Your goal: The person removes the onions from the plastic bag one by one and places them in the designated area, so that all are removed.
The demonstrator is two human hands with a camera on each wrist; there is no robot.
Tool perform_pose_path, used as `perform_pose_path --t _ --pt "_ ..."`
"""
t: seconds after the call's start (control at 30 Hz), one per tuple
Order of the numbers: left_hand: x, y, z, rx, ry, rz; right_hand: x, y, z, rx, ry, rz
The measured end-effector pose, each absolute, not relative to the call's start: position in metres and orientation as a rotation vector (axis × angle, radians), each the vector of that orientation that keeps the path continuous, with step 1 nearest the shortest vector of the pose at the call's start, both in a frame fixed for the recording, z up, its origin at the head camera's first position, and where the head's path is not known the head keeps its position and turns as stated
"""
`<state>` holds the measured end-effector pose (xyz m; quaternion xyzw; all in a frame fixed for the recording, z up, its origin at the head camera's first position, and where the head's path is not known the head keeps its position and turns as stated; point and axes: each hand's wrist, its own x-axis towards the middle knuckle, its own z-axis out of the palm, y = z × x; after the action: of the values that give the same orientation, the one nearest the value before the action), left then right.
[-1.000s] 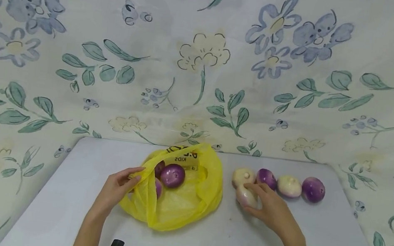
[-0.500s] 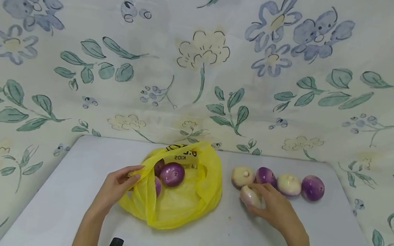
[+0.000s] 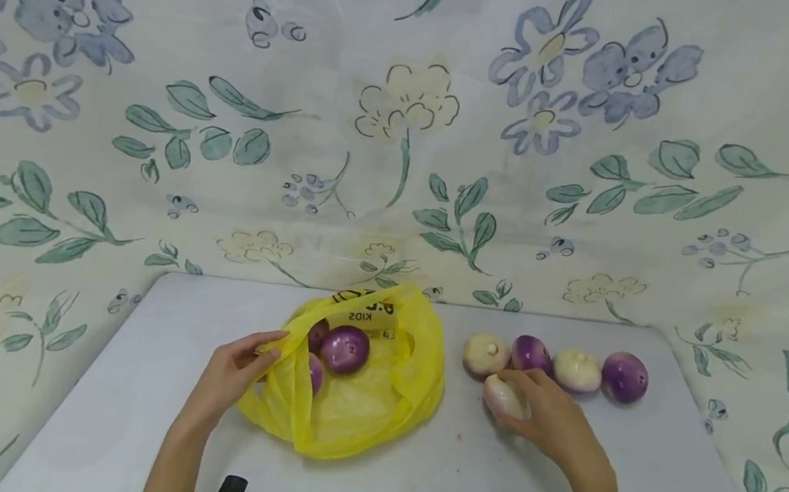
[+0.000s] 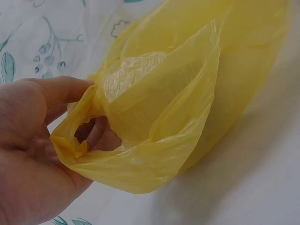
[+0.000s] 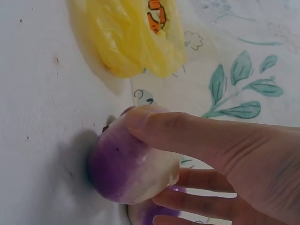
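Note:
My left hand [image 3: 234,373] pinches the left rim of a yellow plastic bag [image 3: 358,422], its mouth held open. Inside lie several purple turnips [image 3: 345,349], partly hidden by the bag's folded edge. In the left wrist view, the bag's handle loop [image 4: 136,171] hangs at the fingers. To the right of the bag, my right hand [image 3: 556,416] grips a purple-and-white turnip [image 3: 504,397] between thumb and fingers. The right wrist view shows that turnip [image 5: 124,164] close up, low over or touching the table; I cannot tell which.
Behind the right hand, several turnips stand in a row: a whitish one [image 3: 486,355], a purple one [image 3: 532,354], another whitish one [image 3: 577,371] and a purple one [image 3: 625,378]. A flowered cloth [image 3: 331,161] hangs behind the white table [image 3: 126,376].
My right hand has shifted slightly right with the turnip, which now shows apart from the leftmost whitish one more clearly. My left hand keeps its hold on the bag.

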<state>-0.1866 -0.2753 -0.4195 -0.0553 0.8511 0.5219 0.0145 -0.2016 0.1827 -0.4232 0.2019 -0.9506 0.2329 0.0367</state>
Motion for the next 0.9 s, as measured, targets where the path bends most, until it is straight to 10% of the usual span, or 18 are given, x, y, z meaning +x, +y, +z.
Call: perform_pose_path --t 0.9 --pt "-0.1874 -0.2720 -0.4212 -0.176 2.647 1.608 -0.2038 0.1866 -0.4253 0.644 -3.015 0.776"
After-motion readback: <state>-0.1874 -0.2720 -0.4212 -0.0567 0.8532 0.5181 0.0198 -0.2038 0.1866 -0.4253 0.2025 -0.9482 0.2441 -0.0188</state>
